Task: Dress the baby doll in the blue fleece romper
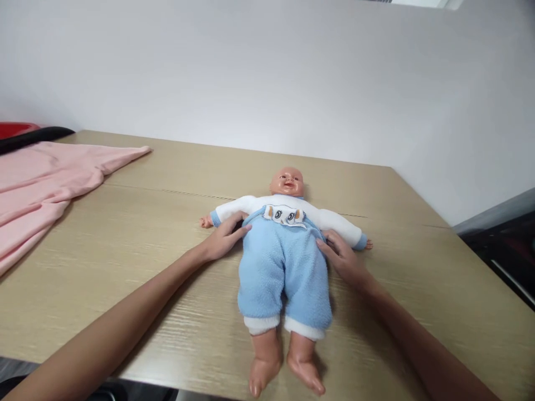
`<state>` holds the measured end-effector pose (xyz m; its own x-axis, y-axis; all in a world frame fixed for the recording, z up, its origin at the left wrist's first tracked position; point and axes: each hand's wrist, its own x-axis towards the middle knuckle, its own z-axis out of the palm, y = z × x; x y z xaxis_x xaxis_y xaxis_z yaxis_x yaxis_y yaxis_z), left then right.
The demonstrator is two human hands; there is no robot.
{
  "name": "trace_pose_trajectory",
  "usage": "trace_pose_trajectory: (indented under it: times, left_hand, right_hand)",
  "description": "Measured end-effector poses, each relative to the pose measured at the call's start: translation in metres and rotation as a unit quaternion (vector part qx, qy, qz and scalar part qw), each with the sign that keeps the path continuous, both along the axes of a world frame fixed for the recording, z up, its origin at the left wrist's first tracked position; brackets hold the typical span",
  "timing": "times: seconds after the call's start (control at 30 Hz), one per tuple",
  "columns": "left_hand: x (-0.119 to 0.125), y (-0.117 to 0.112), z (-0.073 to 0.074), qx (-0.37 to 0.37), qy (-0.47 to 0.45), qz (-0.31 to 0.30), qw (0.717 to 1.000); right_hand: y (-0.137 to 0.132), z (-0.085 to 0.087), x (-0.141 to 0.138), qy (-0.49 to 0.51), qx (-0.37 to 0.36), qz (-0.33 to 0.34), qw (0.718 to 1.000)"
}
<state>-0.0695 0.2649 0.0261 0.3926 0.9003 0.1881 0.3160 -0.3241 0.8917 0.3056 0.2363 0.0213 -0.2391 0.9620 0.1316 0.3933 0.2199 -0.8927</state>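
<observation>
A baby doll [288,182] lies on its back on the table, head away from me, arms spread out and bare feet towards me. It wears a white top [338,221] with blue cuffs and fluffy light-blue pants [261,262] with white hems and an animal-face patch at the waist. My left hand [228,236] grips the waist of the pants at the left side, thumb on top. On the opposite side, my right hand [340,253] pinches the waist between thumb and fingers. Some fingertips of both hands are hidden behind the cloth.
A pink cloth [54,178] lies crumpled over the table's left part. Behind it are a black curved object [45,133] and something red [16,129]. The wooden table [175,167] meets a white wall at the back. Dark objects stand beyond its right edge.
</observation>
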Motion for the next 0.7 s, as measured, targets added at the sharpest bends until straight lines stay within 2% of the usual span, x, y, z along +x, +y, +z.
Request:
trace_pose_trajectory:
  times: [0.07,0.13,0.23,0.3,0.4,0.57,0.7]
  left_hand:
    - [0.0,-0.004,-0.001,-0.013,0.001,-0.008,1.0]
    - [0.006,-0.007,-0.005,-0.042,-0.042,0.011,0.998]
    - [0.023,-0.011,-0.014,-0.101,-0.183,0.057,0.976]
    - [0.034,-0.013,-0.019,-0.121,-0.266,0.083,0.953]
    - [0.041,-0.013,-0.021,-0.126,-0.315,0.095,0.936]
    - [0.034,-0.007,-0.015,-0.171,-0.327,0.024,0.929]
    - [0.035,-0.006,-0.01,-0.167,-0.361,0.024,0.917]
  right_hand:
    - [-0.004,-0.001,-0.002,0.04,-0.035,0.006,0.999]
    - [-0.006,-0.003,-0.01,0.141,-0.096,-0.019,0.985]
    - [-0.008,-0.004,-0.028,0.313,-0.156,-0.078,0.933]
    - [-0.009,-0.004,-0.036,0.371,-0.178,-0.09,0.907]
    - [-0.008,-0.005,-0.038,0.389,-0.187,-0.08,0.898]
    - [-0.002,-0.007,-0.03,0.365,-0.167,-0.065,0.914]
    - [-0.001,-0.007,-0.029,0.338,-0.156,-0.068,0.926]
